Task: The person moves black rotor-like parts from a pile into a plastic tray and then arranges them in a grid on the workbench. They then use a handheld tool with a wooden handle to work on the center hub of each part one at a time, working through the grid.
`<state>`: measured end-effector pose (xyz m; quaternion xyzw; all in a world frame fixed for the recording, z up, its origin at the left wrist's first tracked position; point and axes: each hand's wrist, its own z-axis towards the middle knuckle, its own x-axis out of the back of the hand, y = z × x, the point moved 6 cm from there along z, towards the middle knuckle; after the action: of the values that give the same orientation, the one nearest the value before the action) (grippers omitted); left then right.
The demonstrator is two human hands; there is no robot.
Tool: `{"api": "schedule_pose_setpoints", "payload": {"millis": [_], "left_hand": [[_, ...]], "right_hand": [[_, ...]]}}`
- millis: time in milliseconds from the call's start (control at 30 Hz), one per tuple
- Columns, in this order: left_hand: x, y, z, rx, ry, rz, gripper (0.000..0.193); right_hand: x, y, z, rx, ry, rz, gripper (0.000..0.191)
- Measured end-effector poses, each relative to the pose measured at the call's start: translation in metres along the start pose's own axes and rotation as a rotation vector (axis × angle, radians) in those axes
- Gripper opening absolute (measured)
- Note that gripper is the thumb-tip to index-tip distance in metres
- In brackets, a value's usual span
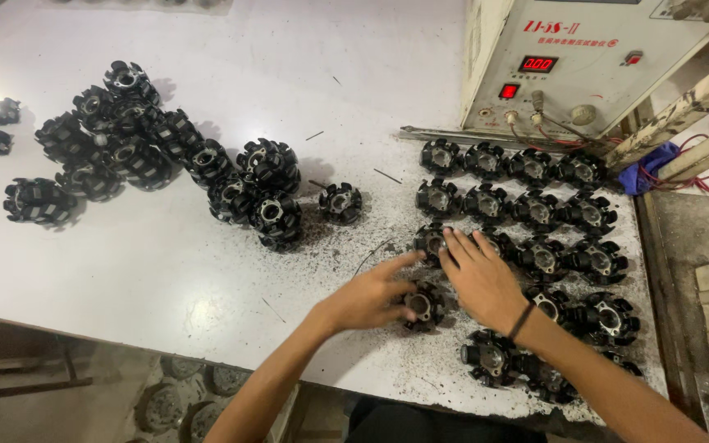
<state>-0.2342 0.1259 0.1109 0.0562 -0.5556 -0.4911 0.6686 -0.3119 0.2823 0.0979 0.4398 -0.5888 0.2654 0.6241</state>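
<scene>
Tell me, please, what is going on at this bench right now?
A person is working among small black round metal parts on a white table. The left hand rests on one part near the table's front, index finger stretched out. The right hand lies flat over the neighbouring parts, fingertips at another one. To the right, parts sit in neat rows; a loose pile lies to the left. A cream test machine stands behind.

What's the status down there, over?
Left hand on a black ribbed round part. Right hand flat on gridded parts. Loose pile left, clear of hands.
</scene>
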Motion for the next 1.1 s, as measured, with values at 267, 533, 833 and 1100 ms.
{"api": "schedule_pose_setpoints", "payload": {"millis": [267, 533, 833, 1100], "left_hand": [[0.057, -0.125, 0.007, 0.813, 0.234, 0.468, 0.053], [0.005, 0.028, -0.032, 0.136, -0.163, -0.066, 0.046], [-0.041, 0.022, -0.029, 0.283, -0.03, -0.207, 0.047], [-0.045, 0.001, -0.002, 0.083, 0.028, 0.126, 0.037]], "right_hand": [[0.006, -0.049, -0.047, 0.041, 0.165, 0.426, 0.051], [0.017, -0.038, -0.04, -0.018, 0.053, 0.284, 0.044], [0.04, -0.074, -0.098, -0.011, 0.283, 0.435, 0.047], [0.019, -0.098, -0.098, -0.188, 0.227, 0.461, 0.053]]}}
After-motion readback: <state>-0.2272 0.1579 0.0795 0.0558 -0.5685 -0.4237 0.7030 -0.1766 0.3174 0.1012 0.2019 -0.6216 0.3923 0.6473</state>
